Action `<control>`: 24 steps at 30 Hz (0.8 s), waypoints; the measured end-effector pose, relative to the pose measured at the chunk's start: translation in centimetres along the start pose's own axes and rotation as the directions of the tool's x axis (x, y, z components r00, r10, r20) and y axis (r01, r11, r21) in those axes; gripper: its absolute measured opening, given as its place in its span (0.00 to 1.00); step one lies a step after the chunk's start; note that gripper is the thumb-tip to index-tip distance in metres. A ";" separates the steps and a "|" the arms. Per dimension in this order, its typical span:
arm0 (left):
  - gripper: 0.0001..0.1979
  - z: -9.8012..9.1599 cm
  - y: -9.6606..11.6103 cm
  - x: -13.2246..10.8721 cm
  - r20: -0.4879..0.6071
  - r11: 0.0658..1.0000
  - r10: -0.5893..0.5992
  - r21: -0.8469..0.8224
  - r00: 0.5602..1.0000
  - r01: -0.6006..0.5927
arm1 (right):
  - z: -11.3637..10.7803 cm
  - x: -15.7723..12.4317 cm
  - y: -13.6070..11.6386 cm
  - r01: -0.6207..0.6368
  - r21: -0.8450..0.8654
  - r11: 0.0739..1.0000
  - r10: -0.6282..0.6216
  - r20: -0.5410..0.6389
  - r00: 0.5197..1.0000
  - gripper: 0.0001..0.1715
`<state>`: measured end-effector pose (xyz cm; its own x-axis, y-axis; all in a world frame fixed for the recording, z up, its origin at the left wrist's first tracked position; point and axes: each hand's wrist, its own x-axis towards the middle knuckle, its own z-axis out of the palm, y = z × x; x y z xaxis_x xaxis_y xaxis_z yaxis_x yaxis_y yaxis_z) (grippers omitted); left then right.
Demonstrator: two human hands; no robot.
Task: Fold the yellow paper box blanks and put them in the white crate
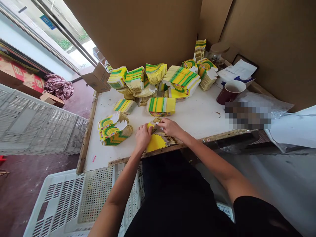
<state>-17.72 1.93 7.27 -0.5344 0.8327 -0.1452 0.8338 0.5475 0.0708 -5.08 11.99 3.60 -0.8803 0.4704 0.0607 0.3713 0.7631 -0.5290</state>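
Observation:
A fanned stack of flat yellow cardboard packets (158,141) lies at the near edge of the white table (197,115). My left hand (143,135) rests on the stack's left side, fingers curled and pressing down. My right hand (170,126) pinches the top packet's brown flap at the far end of the stack. A folded yellow-and-green bundle (161,106) sits just beyond my hands. Another bundle (114,130) with white flaps lies to the left.
Several yellow-green packet piles (158,77) crowd the table's far side against cardboard walls. A dark red mug (230,91) and papers (238,69) stand at the right. White plastic crates (81,197) sit below the table, and a grey crate (32,121) stands to the left.

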 end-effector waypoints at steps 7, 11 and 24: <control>0.19 -0.3 0.3 -0.1 0.022 1.000 -0.008 0.015 1.000 0.008 | -0.7 0.1 -0.7 -0.006 -0.039 0.999 0.009 0.061 0.998 0.17; 0.19 -0.5 0.4 -0.2 0.032 1.000 -0.023 0.021 0.999 0.022 | -0.7 0.0 -0.5 -0.013 -0.069 0.998 0.013 -0.007 1.000 0.18; 0.20 -0.3 0.3 -0.3 0.012 1.000 -0.020 -0.002 1.000 0.020 | -0.8 0.9 -0.5 -0.035 -0.113 0.993 0.027 -0.078 0.997 0.12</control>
<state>-17.36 1.81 7.61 -0.5490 0.8206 -0.1587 0.8228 0.5640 0.0699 -5.80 12.36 4.59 -0.8444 0.5237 0.1126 0.4332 0.7913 -0.4315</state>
